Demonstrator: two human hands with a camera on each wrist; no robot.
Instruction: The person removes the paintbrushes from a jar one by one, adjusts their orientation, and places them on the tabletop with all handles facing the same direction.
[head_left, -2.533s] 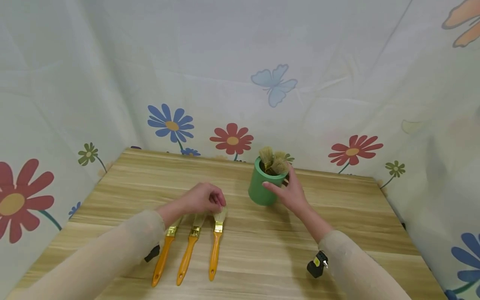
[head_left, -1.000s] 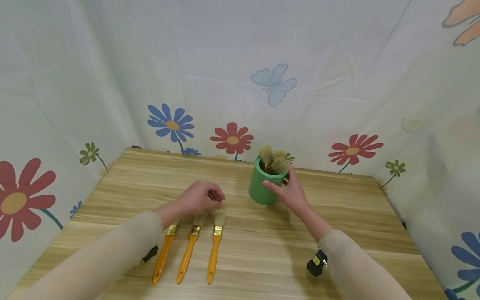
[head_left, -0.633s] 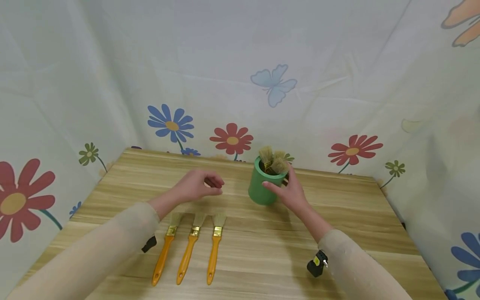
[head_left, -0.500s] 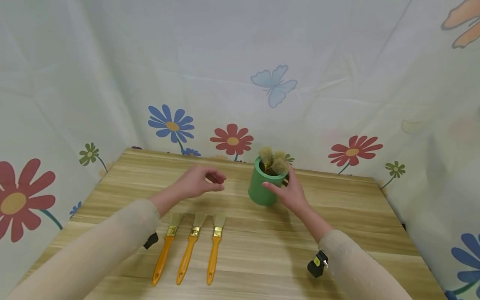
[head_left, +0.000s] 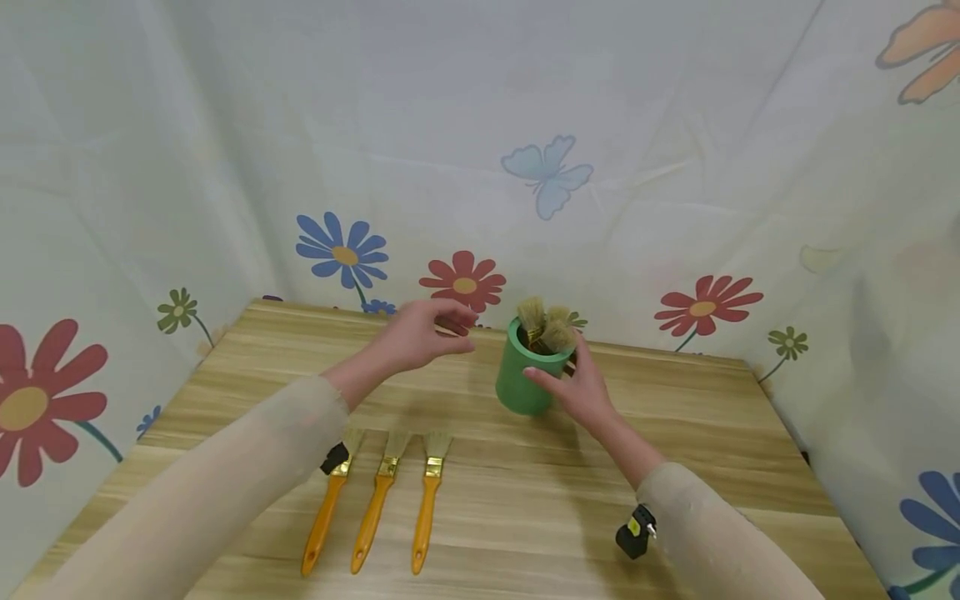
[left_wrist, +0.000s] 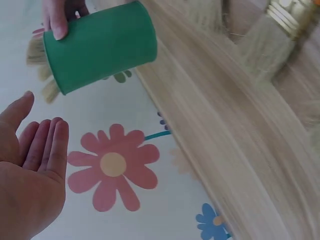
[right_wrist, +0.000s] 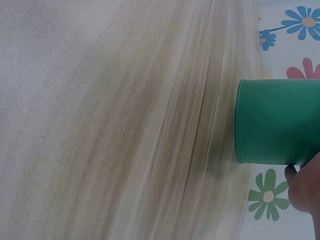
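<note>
A green brush pot (head_left: 525, 379) stands toward the back of the table, holding brushes (head_left: 530, 317) with their bristles up. My right hand (head_left: 585, 392) grips the pot's right side, thumb in front and fingers behind. In the right wrist view the pot (right_wrist: 280, 122) hides most of those fingers. My left hand (head_left: 423, 337) is in the air just left of the pot, not touching it. In the left wrist view this hand (left_wrist: 35, 185) is empty, its thumb apart from the fingers. Three flat paintbrushes, the left (head_left: 322, 521), middle (head_left: 369, 517) and right one (head_left: 424, 517), lie side by side, bristles away from me.
The wood-grain table (head_left: 697, 517) ends at the back against a white cloth (head_left: 420, 108) printed with flowers and butterflies. Cloth hangs along both sides too. A small black wrist device (head_left: 633, 537) sits under my right sleeve, and another (head_left: 334, 458) under my left.
My left hand has left the bristles of the right-hand brush, then moved up and right toward the pot, its fingers spreading from the thumb. My right hand stays on the pot.
</note>
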